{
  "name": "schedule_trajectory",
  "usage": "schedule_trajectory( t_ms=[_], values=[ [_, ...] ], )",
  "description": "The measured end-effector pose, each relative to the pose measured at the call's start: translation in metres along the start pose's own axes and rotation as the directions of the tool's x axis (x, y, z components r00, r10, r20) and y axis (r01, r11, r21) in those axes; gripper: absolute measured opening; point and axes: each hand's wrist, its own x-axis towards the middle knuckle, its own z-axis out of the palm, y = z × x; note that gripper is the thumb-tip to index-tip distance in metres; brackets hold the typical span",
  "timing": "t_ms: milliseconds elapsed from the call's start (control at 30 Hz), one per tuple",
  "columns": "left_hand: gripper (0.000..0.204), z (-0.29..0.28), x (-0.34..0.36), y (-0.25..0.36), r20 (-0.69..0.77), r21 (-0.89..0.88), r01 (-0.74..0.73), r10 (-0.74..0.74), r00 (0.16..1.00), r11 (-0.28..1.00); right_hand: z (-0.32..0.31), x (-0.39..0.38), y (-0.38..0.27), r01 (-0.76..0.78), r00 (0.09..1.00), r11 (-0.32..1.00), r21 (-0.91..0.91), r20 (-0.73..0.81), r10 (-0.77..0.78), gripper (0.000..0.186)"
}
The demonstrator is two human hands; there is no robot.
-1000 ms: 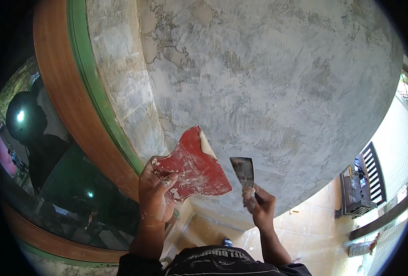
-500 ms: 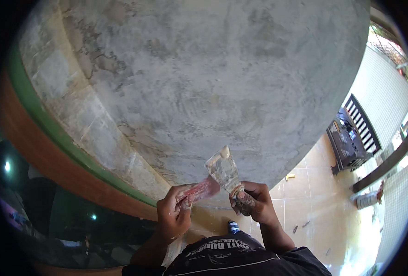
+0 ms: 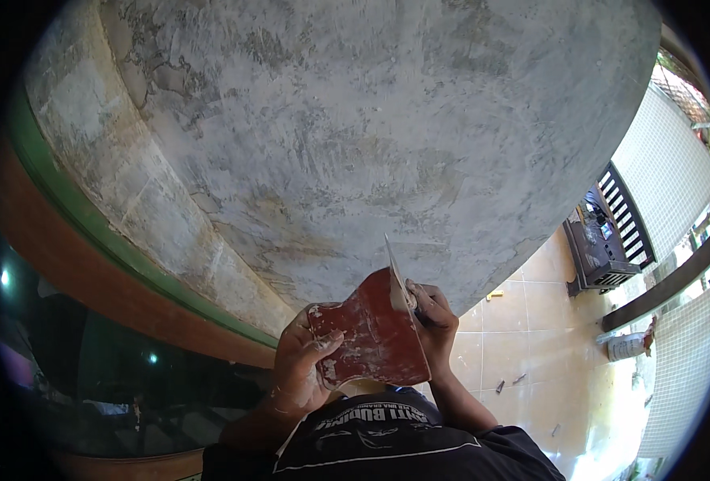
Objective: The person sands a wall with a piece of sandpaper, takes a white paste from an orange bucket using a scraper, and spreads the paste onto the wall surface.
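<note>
My left hand (image 3: 307, 361) grips the narrow end of a dark red, putty-smeared board (image 3: 371, 329), its thumb lying on the flat face. My right hand (image 3: 437, 321) is closed around a putty knife (image 3: 395, 268), whose blade is seen nearly edge-on. That blade stands against the board's far right edge; its handle is mostly hidden by my fingers. White residue coats both hands. Beyond them rises a grey wall (image 3: 355, 144) with patchy, skim-coated plaster.
A green and brown window frame (image 3: 131, 276) with dark glass (image 3: 171, 393) runs along the left. On the right, a dark slatted bench (image 3: 611, 240) holds small items. A white container (image 3: 627, 346) stands near a post. Small bits lie on the tiled floor (image 3: 503, 345).
The red board has turned from edge-on to showing its broad face. The putty knife has rotated so its blade is nearly edge-on, at the board's edge.
</note>
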Motion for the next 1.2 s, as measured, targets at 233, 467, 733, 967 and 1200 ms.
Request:
schedule_trajectory(
  t_ms=[233,467,733,967,1200],
  values=[
    [0.026,0.005,-0.003,-0.006,0.019,-0.038,-0.112,0.113,0.993,0.993,0.0,-0.008,0.006,-0.13,0.99,0.98,0.153,0.068,0.121,0.038],
    [0.027,-0.019,0.008,0.002,-0.018,-0.007,-0.181,0.181,0.983,0.983,-0.009,0.003,-0.03,-0.621,0.764,0.715,0.321,0.451,0.462,0.022],
    [0.028,0.011,0.019,0.079,-0.068,0.015,-0.485,0.485,0.872,0.874,-0.034,0.013,-0.025,-0.703,0.707,0.388,0.597,0.645,0.289,0.028],
    [0.025,0.045,0.064,0.195,0.159,0.691,-0.706,0.985,-0.061,-0.156,-0.04,0.024,-0.03,-0.668,0.742,0.429,0.608,0.585,0.327,0.027],
    [0.035,0.092,0.133,0.273,0.5,0.587,-0.562,0.807,-0.314,-0.583,-0.035,0.028,-0.045,-0.642,0.749,0.527,0.556,0.6,0.28,0.033]
  ],
)
